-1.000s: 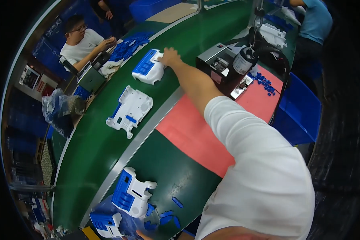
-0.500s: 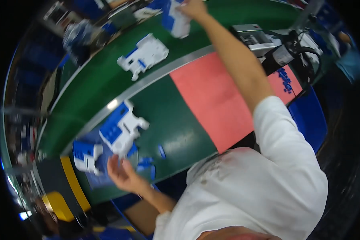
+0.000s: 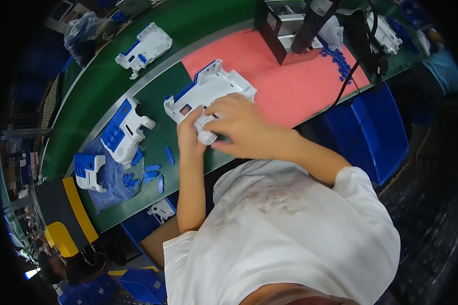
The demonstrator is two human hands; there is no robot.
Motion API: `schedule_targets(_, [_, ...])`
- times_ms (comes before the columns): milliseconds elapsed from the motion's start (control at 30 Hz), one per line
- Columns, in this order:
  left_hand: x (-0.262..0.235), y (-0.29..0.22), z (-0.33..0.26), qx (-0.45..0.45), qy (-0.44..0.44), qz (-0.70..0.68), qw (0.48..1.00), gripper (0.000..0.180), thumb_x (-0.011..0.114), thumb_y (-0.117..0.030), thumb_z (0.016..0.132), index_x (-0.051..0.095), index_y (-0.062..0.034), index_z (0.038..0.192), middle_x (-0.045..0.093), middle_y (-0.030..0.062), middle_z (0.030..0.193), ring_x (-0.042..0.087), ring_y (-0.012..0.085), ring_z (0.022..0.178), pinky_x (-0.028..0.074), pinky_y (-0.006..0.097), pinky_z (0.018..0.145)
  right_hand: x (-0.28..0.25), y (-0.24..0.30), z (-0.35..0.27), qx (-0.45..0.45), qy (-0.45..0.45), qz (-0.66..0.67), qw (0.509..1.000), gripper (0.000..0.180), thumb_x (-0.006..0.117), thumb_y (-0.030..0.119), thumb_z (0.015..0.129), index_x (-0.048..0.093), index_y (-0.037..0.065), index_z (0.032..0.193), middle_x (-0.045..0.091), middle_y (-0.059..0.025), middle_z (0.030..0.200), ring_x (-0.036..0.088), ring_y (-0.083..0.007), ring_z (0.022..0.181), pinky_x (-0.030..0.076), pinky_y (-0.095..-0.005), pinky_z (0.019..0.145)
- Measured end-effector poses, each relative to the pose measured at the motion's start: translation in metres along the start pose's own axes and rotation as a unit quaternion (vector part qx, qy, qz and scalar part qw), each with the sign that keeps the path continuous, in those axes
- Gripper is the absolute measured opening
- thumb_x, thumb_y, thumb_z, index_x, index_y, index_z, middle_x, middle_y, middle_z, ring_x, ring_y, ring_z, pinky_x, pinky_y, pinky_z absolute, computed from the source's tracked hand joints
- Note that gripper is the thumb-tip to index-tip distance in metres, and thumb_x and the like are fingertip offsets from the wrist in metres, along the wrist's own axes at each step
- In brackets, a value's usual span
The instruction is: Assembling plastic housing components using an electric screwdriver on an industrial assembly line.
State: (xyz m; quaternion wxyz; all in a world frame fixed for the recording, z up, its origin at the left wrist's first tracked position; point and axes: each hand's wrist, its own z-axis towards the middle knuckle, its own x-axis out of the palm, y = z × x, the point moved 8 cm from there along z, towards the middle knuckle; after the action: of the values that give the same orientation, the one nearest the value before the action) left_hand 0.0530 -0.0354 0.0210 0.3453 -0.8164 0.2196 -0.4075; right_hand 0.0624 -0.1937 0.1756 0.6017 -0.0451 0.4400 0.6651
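Note:
In front of my chest, a white plastic housing [image 3: 208, 91] with blue along its far edge lies tilted, its hollow side facing up. My left hand [image 3: 190, 133] is closed on its near end, thumb on top. My right hand [image 3: 241, 124] curls over the near side, fingers bent around the same end; whether a small part sits between them is hidden. To the left, a second blue and white housing [image 3: 124, 129] and a shorter one [image 3: 90, 172] rest on a clear plastic bag [image 3: 111, 190]. Several loose blue strips [image 3: 150, 174] lie beside them.
Another white housing [image 3: 146, 50] lies on the green conveyor belt [image 3: 94, 86]. A pink mat [image 3: 285, 94] covers the bench's right part, with a metal fixture [image 3: 295, 43] and small blue pieces [image 3: 338, 63] on it. A blue bin [image 3: 376, 132] stands below right; a black and yellow machine [image 3: 66, 216] stands left.
My right hand has come back from the far belt with a blue and white housing. My left hand has left the bag area and now grips that housing. The view has shifted.

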Motion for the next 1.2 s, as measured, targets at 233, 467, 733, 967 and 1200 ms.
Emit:
schedule_targets(233, [0.020,-0.003,0.033,-0.011,0.101,0.131,0.986,0.034,0.072,0.002,0.077,0.058,0.0041,0.108,0.066,0.0142,0.098,0.069,0.0261,0.084,0.059,0.037,0.072,-0.145,-0.153,-0.088,0.225,-0.433,-0.012,0.873,0.062,0.078,0.008,0.078,0.044,0.001,0.129,0.053,-0.0127,0.119,0.054,-0.0210,0.107,0.048,-0.0313,0.085])
schedule_targets(467, [0.067,-0.029,0.006,0.224,-0.001,0.546,0.807,0.078,0.082,-0.032,0.071,0.045,0.0087,0.126,0.063,0.0207,0.097,0.065,0.0286,0.086,0.053,0.038,0.075,-0.162,-0.212,-0.136,0.275,-0.401,0.002,0.873,0.045,0.073,0.003,0.082,0.056,0.001,0.123,0.062,-0.0057,0.105,0.059,-0.0122,0.091,0.048,-0.0252,0.077])
schedule_targets(733, [-0.061,-0.086,-0.092,0.324,-0.174,0.794,0.484,0.032,0.065,-0.014,0.086,0.060,0.0001,0.114,0.059,0.0193,0.105,0.054,0.0383,0.096,0.045,0.043,0.084,-0.196,-0.301,-0.185,0.361,-0.016,-0.444,0.820,0.035,0.065,0.031,0.086,0.067,0.004,0.110,0.063,-0.0225,0.099,0.060,-0.0383,0.097,0.049,-0.0446,0.082])
schedule_targets(967, [-0.074,-0.073,-0.086,0.293,-0.152,0.756,0.565,0.014,0.061,-0.004,0.085,0.064,0.0003,0.099,0.061,0.0170,0.098,0.055,0.0376,0.091,0.045,0.043,0.079,-0.193,-0.296,-0.184,0.399,-0.056,-0.419,0.814,0.021,0.063,0.024,0.087,0.070,0.009,0.099,0.065,-0.0189,0.094,0.063,-0.0386,0.089,0.049,-0.0465,0.076])
schedule_targets(1200, [-0.071,-0.072,-0.071,0.265,-0.110,0.715,0.638,0.016,0.064,-0.002,0.083,0.063,0.0008,0.098,0.061,0.0156,0.093,0.057,0.0343,0.088,0.046,0.041,0.077,-0.197,-0.294,-0.173,0.432,0.034,-0.420,0.798,0.026,0.065,0.026,0.086,0.070,0.006,0.102,0.068,-0.0188,0.092,0.066,-0.0360,0.086,0.051,-0.0434,0.075])
